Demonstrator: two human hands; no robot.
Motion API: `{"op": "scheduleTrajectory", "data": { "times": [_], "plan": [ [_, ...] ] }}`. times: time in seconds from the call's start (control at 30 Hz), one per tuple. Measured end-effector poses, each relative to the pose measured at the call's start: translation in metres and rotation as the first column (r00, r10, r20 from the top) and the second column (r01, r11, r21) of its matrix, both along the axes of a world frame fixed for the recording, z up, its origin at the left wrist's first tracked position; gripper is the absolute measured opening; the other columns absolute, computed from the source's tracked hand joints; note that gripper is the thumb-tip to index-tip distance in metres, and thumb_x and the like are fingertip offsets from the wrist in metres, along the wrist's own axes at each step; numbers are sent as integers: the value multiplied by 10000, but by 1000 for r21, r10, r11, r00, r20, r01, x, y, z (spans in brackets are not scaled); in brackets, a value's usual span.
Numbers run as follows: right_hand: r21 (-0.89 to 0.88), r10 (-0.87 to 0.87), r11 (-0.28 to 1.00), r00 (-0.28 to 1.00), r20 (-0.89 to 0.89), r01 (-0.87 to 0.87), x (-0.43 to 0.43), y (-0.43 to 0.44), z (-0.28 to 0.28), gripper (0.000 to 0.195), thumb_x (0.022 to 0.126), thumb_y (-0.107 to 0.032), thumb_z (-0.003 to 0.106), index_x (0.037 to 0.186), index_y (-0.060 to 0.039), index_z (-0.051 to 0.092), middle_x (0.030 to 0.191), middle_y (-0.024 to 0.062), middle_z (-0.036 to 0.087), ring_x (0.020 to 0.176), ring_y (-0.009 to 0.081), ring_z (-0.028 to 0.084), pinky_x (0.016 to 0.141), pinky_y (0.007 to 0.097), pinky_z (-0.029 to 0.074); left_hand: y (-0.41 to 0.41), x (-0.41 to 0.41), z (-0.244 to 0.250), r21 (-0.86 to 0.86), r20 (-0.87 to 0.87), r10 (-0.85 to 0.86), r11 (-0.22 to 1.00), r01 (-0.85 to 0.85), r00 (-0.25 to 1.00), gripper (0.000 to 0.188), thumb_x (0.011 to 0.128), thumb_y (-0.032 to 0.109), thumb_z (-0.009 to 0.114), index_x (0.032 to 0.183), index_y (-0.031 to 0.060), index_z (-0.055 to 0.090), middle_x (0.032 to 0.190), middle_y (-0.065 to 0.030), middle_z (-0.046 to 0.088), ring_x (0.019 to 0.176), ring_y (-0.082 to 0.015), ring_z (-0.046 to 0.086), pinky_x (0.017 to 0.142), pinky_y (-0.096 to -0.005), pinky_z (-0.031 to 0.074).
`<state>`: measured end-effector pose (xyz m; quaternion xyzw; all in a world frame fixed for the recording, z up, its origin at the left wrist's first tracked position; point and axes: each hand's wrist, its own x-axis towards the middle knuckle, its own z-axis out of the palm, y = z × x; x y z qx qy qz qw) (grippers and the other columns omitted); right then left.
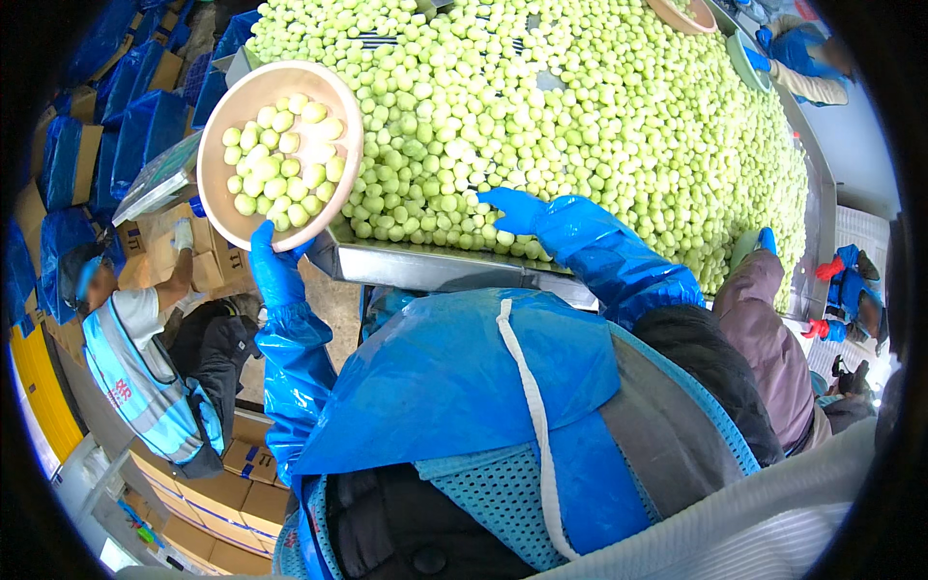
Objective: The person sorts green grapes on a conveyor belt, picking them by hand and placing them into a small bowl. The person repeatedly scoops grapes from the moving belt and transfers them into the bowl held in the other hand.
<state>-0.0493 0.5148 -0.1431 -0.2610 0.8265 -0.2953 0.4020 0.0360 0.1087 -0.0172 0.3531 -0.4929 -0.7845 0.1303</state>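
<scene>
My left hand point(278, 272), in a blue glove, grips the near rim of a pale pink plastic bowl point(210, 159). Several round green fruits point(267, 168) lie in the bowl, which is held up just off the left corner of a steel sorting table point(428, 267). A thick layer of the same pale green fruits point(493, 130) covers the table. Over its near edge reaches my right hand point(516, 210), also blue-gloved, with fingers and thumb apart and pointing left. Fruits lie right at its fingertips, and I see none held.
Beside the table at left stands a scale point(159, 177). Blue-lined cartons point(141, 138) are stacked behind it. A person in a light-blue vest point(148, 384) bends near cardboard boxes point(239, 500). A co-worker's mauve sleeve point(754, 326) is close on my right. More people work farther right.
</scene>
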Motion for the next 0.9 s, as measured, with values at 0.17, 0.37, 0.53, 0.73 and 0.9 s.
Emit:
{"op": "scheduleTrajectory", "data": {
  "times": [0.17, 0.37, 0.53, 0.73, 0.9],
  "plan": [
    [112, -62, 994, 922, 382, 20, -9, -15, 15, 826, 688, -231, 729, 1415, -160, 342, 1208, 241, 511, 1042, 357, 560, 837, 443, 487, -4, 1, -5, -16, 1, -28, 999, 28, 1000, 587, 832, 234, 592, 1313, -34, 387, 1195, -198, 533, 1032, -312, 597, 778, -422, 574],
    [219, 115, 971, 989, -90, -93, 22, -29, 8, 827, 672, -347, 705, 1392, -141, 355, 1206, 238, 483, 1094, 382, 512, 877, 460, 464, -2, 1, -4, -72, 11, -15, 997, 16, 1000, 581, 832, 241, 590, 1302, -41, 398, 1178, -204, 539, 1028, -311, 598, 780, -418, 574],
    [184, 69, 981, 998, 2, -68, 12, -31, 13, 692, 678, -300, 693, 1324, -213, 461, 1136, 214, 526, 1020, 373, 554, 838, 467, 474, -2, 0, 1, -47, 17, -8, 999, 9, 1000, 581, 831, 248, 592, 1298, -43, 403, 1170, -201, 546, 1023, -313, 600, 782, -417, 574],
    [183, -44, 980, 981, -190, 80, 21, -42, 14, 427, 746, -276, 657, 1165, -231, 588, 1058, 151, 570, 978, 343, 575, 795, 463, 478, 0, 0, 1, -26, 17, 6, 1000, -6, 1000, 582, 820, 240, 602, 1301, -28, 412, 1180, -190, 548, 1025, -310, 600, 780, -418, 571],
    [223, -74, 967, 972, -225, 125, 27, -44, 2, 385, 757, -292, 651, 1137, -250, 611, 1068, 131, 579, 969, 335, 585, 793, 443, 474, -2, -1, -2, -7, 41, 28, 1000, -28, 999, 598, 813, 228, 606, 1317, -21, 402, 1186, -181, 547, 1026, -308, 599, 794, -422, 567]
  ]
}}
